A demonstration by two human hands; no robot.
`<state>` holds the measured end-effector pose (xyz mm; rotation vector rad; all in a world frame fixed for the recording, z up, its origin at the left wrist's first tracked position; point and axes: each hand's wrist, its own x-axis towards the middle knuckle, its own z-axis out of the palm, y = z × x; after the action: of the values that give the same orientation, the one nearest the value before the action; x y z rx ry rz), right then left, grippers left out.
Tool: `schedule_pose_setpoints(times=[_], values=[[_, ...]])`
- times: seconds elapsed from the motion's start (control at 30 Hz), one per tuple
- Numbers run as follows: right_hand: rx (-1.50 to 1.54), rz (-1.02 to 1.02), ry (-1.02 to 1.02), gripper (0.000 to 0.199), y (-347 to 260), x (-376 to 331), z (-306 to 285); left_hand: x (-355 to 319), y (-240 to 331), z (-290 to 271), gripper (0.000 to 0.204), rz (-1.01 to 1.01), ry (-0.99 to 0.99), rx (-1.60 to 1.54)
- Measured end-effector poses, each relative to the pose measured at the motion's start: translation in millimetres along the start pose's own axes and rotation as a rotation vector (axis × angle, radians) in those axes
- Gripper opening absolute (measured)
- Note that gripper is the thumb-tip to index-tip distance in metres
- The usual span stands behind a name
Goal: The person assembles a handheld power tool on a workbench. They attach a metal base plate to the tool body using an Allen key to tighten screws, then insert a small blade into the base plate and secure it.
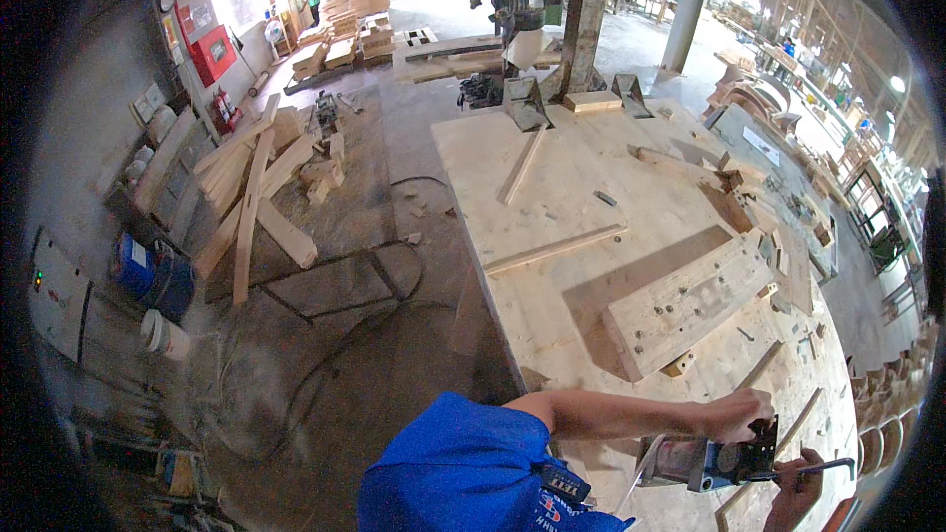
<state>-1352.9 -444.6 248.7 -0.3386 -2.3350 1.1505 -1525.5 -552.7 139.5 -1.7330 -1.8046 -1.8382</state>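
Note:
A power tool [695,461] with a blue and grey body and a black perforated plate lies on its side at the near right of the wooden tabletop [532,310]. My left hand [741,416] is closed at the upper edge of its black plate, the fingertips partly hidden. Just below the plate, my right hand [796,486] has its fingers closed round a dark rod with a bent end [838,463]. That rod reaches out to the right, past the hand. Whether it touches the tool is hard to make out.
A thick wooden block with holes [690,300] lies beyond my hands. Thin wooden strips [557,248] and offcuts are scattered over the tabletop. At the far end a post [583,25] rises beside a machine [520,10]. Planks [254,202] and a cable [325,365] lie on the floor at left.

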Motion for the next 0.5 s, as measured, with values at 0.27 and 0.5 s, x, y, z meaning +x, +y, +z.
schedule_pose_setpoints(times=[0.27,0.5], values=[[-0.045,-0.235,0.418,0.020,0,-6,30,2,-1,6,0.026,0.001,0.028,-0.061],[0.214,-0.239,0.255,0.034,24,3,21,7,-3,12,0.029,-0.051,0.040,-0.042]])
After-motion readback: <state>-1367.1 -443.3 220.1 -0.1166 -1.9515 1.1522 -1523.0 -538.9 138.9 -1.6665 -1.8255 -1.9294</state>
